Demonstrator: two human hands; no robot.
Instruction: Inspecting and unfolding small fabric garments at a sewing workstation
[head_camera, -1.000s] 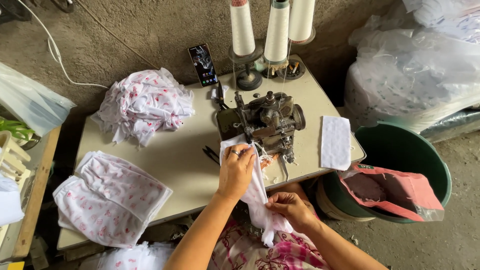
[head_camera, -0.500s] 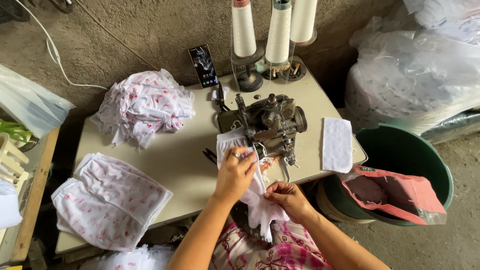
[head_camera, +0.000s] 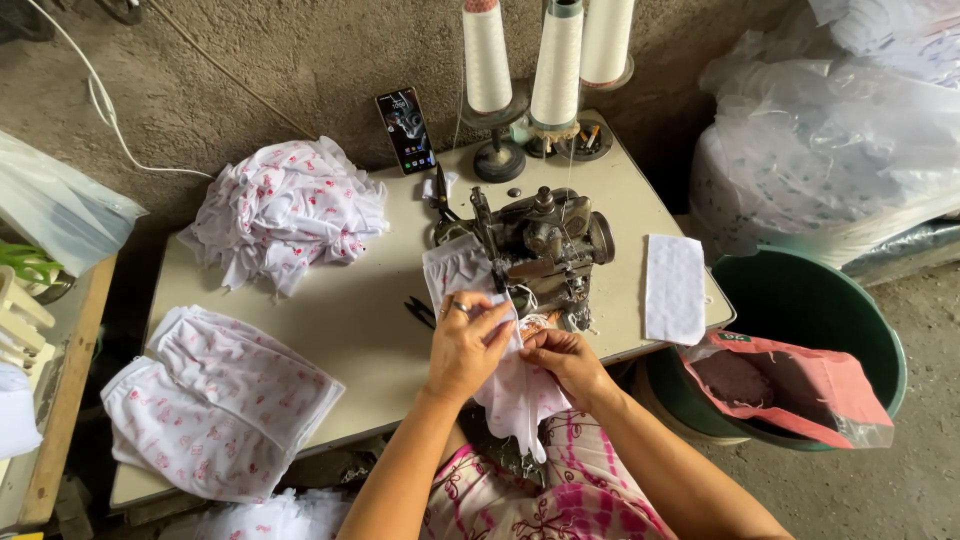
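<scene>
Holding a white printed garment piece (head_camera: 480, 290) at the centre of the frame, both hands met just in front of the dark sewing machine (head_camera: 540, 245). The left hand (head_camera: 465, 345) pinched the cloth's upper part with its fingers closed on it; the right hand (head_camera: 565, 360) gripped the bunched lower part, fingers clenched around the fabric, the rest of which hung down off the counter (head_camera: 350, 310) edge toward the lap. The cloth looked thin, light and limp, so it would likely fold and slip unless taken by its edge or seam with a firm pinch near the needle.

Small black snips (head_camera: 420, 312) lay just left of the hands. A white fabric strip (head_camera: 672, 288) lay flat right of the machine. Three thread cones (head_camera: 555, 60) stood at the top centre, with a phone (head_camera: 405, 130) leaning against the wall to their left. A heap of similar printed cloth (head_camera: 285, 210) sat at upper left, a flatter stack (head_camera: 215, 400) at lower left. A green tub (head_camera: 800, 310) with a pink bag stood at the right.

Compared with half a second earlier, the right hand had come up closer to the left, and the cloth was gathered tighter between them.
</scene>
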